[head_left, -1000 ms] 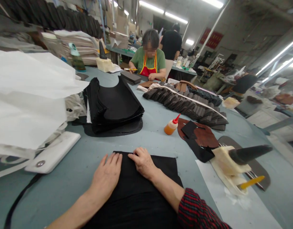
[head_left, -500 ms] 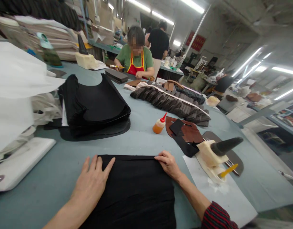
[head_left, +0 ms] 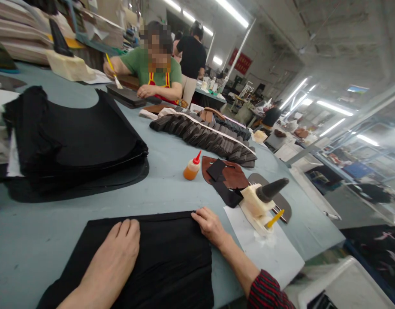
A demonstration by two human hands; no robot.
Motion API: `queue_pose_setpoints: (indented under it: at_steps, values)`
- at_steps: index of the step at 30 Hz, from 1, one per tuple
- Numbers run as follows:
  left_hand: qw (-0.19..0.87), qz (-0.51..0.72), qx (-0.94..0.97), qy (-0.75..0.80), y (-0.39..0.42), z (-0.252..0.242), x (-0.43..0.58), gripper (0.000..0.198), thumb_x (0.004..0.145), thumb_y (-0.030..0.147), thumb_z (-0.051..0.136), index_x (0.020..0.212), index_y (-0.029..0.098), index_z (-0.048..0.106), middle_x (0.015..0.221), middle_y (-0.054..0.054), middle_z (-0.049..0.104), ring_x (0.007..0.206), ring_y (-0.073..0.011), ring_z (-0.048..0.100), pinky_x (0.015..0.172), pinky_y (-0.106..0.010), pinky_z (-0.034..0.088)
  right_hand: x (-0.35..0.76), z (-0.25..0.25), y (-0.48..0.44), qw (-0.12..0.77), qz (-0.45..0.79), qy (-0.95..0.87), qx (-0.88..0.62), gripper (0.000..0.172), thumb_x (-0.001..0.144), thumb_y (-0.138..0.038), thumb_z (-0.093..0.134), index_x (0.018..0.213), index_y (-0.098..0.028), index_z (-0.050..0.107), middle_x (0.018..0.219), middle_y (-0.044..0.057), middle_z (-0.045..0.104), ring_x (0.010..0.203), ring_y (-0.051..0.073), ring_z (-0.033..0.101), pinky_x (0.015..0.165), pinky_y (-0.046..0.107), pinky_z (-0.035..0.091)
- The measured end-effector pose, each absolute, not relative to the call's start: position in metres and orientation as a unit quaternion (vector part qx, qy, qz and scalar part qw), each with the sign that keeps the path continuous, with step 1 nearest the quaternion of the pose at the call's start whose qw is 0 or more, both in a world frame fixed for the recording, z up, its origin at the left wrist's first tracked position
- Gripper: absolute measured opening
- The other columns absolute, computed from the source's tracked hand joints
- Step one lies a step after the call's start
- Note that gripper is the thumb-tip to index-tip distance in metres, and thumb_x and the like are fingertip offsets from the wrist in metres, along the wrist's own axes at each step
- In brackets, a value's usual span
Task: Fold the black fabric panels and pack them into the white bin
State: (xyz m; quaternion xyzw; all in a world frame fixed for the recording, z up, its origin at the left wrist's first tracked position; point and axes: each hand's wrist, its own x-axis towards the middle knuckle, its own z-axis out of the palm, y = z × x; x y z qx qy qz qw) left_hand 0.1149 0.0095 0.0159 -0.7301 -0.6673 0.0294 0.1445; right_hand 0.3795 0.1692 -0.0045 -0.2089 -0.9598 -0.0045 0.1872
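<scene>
A black fabric piece (head_left: 171, 253) lies on the table in front of me, its far edge folded over in a narrow strip. My left hand (head_left: 120, 244) rests palm down on it, fingers lying side by side near that edge. At the far right corner my right hand (head_left: 209, 225) pinches the folded edge between thumb and fingers. Beyond the fabric stands a glue bottle (head_left: 191, 168) with a red tip and orange liquid. To its right, dark strips lie on a brown leather piece (head_left: 233, 175).
A thick stack of black fabric (head_left: 78, 133) sits at left. Right of my hands, a cream block container (head_left: 257, 204) with a black cone and yellow stick stands by white paper (head_left: 268, 253). Overlapping dark pieces (head_left: 203, 135) lie further back. A co-worker (head_left: 171, 81) holds a brush opposite.
The view has turned right, so the table's things appear further left. My left hand has moved in over the fabric and its fingers have come together. My right hand keeps its pinch.
</scene>
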Motion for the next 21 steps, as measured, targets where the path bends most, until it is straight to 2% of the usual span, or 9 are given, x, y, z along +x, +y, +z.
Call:
queue_pose_setpoints:
  at_steps: [3, 5, 7, 10, 12, 14, 16, 21]
  values:
    - [0.141, 0.066, -0.718, -0.679, 0.018, 0.021, 0.132, 0.057, 0.078, -0.002, 0.034, 0.126, 0.013, 0.059, 0.096, -0.02, 0.067, 0.087, -0.0298, 0.063, 0.081, -0.047, 0.05, 0.38, -0.005, 0.17, 0.178, -0.026, -0.963, -0.202, 0.03, 0.093, -0.008, 0.042, 0.114, -0.013, 0.063, 0.091, 0.01, 0.063, 0.082, 0.019, 0.053, 0.071, 0.033, 0.05]
    - [0.144, 0.074, -0.716, -0.679, 0.023, 0.029, 0.142, 0.057, 0.078, -0.001, 0.035, 0.129, 0.014, 0.058, 0.086, -0.016, 0.066, 0.08, -0.0277, 0.062, 0.082, -0.049, 0.048, 0.38, -0.005, 0.169, 0.168, -0.04, -0.965, -0.199, 0.029, 0.094, -0.009, 0.042, 0.114, -0.012, 0.062, 0.091, 0.01, 0.062, 0.081, 0.019, 0.052, 0.07, 0.033, 0.049]
    - [0.15, 0.08, -0.725, -0.667, 0.028, 0.037, 0.152, 0.051, 0.078, -0.001, 0.035, 0.117, 0.009, 0.066, 0.09, -0.018, 0.066, 0.085, -0.0284, 0.061, 0.086, -0.048, 0.047, 0.38, -0.002, 0.169, 0.156, -0.051, -0.967, -0.195, 0.028, 0.095, -0.01, 0.042, 0.114, -0.012, 0.062, 0.09, 0.009, 0.062, 0.081, 0.019, 0.052, 0.069, 0.033, 0.049]
    - [0.134, 0.083, -0.715, -0.681, 0.035, 0.044, 0.166, 0.052, 0.078, -0.002, 0.035, 0.118, 0.012, 0.065, 0.088, -0.017, 0.066, 0.08, -0.0263, 0.061, 0.073, -0.041, 0.049, 0.379, 0.002, 0.168, 0.143, -0.063, -0.97, -0.186, 0.026, 0.096, -0.013, 0.042, 0.113, -0.013, 0.062, 0.088, 0.009, 0.062, 0.079, 0.019, 0.052, 0.068, 0.033, 0.048]
    - [0.123, 0.078, -0.713, -0.686, 0.042, 0.046, 0.177, 0.054, 0.078, -0.001, 0.037, 0.123, 0.016, 0.063, 0.081, -0.014, 0.065, 0.075, -0.0241, 0.06, 0.076, -0.042, 0.049, 0.377, 0.004, 0.168, 0.141, -0.066, -0.972, -0.178, 0.025, 0.096, -0.013, 0.043, 0.113, -0.013, 0.062, 0.088, 0.009, 0.062, 0.078, 0.019, 0.052, 0.067, 0.033, 0.047]
    - [0.115, 0.064, -0.725, -0.676, 0.048, 0.046, 0.189, 0.048, 0.077, 0.0, 0.04, 0.114, 0.014, 0.068, 0.081, -0.014, 0.065, 0.078, -0.0243, 0.06, 0.081, -0.044, 0.047, 0.375, 0.006, 0.167, 0.139, -0.067, -0.973, -0.173, 0.023, 0.095, -0.013, 0.045, 0.112, -0.013, 0.061, 0.087, 0.009, 0.061, 0.078, 0.019, 0.053, 0.066, 0.033, 0.046]
    - [0.1, 0.038, -0.719, -0.687, 0.054, 0.045, 0.2, 0.047, 0.076, 0.001, 0.041, 0.111, 0.014, 0.069, 0.083, -0.017, 0.065, 0.079, -0.026, 0.061, 0.079, -0.045, 0.048, 0.373, 0.006, 0.166, 0.138, -0.069, -0.974, -0.168, 0.022, 0.094, -0.013, 0.048, 0.113, -0.011, 0.061, 0.088, 0.01, 0.062, 0.08, 0.02, 0.054, 0.066, 0.033, 0.046]
    - [0.083, 0.044, -0.698, -0.71, 0.059, 0.041, 0.211, 0.061, 0.08, 0.001, 0.039, 0.128, 0.034, 0.057, 0.079, -0.012, 0.065, 0.068, -0.0251, 0.062, 0.068, -0.046, 0.048, 0.388, 0.008, 0.167, 0.122, -0.086, -0.975, -0.167, 0.025, 0.095, -0.012, 0.047, 0.116, -0.012, 0.06, 0.095, 0.011, 0.063, 0.091, 0.022, 0.054, 0.071, 0.034, 0.046]
